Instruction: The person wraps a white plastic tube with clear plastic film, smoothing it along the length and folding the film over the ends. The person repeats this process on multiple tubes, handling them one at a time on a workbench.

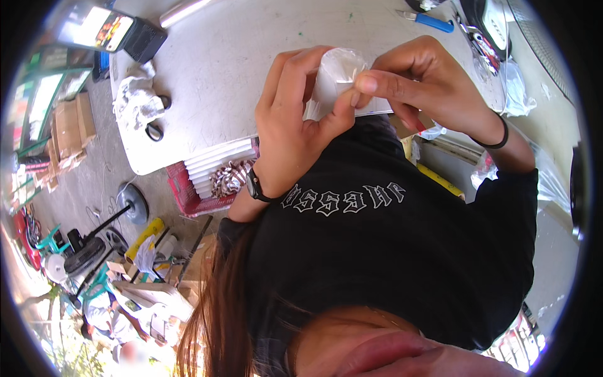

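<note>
Above the near edge of a white tabletop (216, 94), my left hand (301, 103) is curled around a whitish cylindrical roll (332, 77) with clear, crinkled plastic at its end. What the roll is made of cannot be told. A dark wristwatch is on my left wrist. Thumb and forefinger of my right hand (405, 82) pinch the roll's edge, close against my left thumb tip. A black band circles my right wrist. The pinched bit is hidden behind the fingertips.
A blue-handled knife (428, 21) lies on the far right of the table. At the left are a crumpled white cloth (139, 99), scissors handles (154, 132) and a lit screen (101, 30). A red crate (183, 193) stands below. A person (108, 315) is in the background.
</note>
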`<state>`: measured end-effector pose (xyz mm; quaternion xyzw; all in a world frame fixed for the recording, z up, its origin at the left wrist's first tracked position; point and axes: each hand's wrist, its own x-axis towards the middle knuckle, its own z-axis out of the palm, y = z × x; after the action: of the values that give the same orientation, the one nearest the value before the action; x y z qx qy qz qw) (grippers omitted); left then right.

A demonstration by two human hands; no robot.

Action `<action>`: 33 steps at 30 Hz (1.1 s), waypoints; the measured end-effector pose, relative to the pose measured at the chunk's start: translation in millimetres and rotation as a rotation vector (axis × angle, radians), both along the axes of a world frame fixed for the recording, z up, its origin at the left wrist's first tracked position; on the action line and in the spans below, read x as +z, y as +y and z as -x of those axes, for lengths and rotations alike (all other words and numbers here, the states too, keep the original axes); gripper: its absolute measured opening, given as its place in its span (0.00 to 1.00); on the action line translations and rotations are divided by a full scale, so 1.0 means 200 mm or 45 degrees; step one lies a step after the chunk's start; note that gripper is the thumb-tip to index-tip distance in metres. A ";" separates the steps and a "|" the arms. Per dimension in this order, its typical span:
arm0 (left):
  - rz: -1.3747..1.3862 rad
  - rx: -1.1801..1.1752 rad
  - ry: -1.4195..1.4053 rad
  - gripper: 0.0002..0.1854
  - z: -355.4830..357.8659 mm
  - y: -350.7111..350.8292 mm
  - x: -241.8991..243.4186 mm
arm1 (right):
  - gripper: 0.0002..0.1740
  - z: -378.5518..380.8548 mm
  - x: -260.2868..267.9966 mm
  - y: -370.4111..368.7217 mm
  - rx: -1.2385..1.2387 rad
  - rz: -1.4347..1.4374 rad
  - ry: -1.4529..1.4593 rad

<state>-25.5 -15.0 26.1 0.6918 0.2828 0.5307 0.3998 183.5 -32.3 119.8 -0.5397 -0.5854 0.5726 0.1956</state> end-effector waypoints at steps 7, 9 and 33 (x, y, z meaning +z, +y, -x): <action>0.115 0.051 -0.056 0.27 0.09 -0.02 0.01 | 0.14 0.16 -0.24 0.08 -0.073 -0.729 0.135; 0.046 0.131 0.013 0.29 0.13 -0.02 0.01 | 0.15 0.23 -0.27 0.09 -0.082 -0.803 0.160; 0.217 1.006 -0.156 0.21 0.74 -0.73 0.22 | 0.20 1.12 -0.28 0.02 0.738 -0.597 0.830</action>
<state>-173.6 -160.3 69.9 0.4615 0.5451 0.6584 0.2372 -40.6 -29.2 63.3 -0.0891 -0.7327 0.5953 0.3174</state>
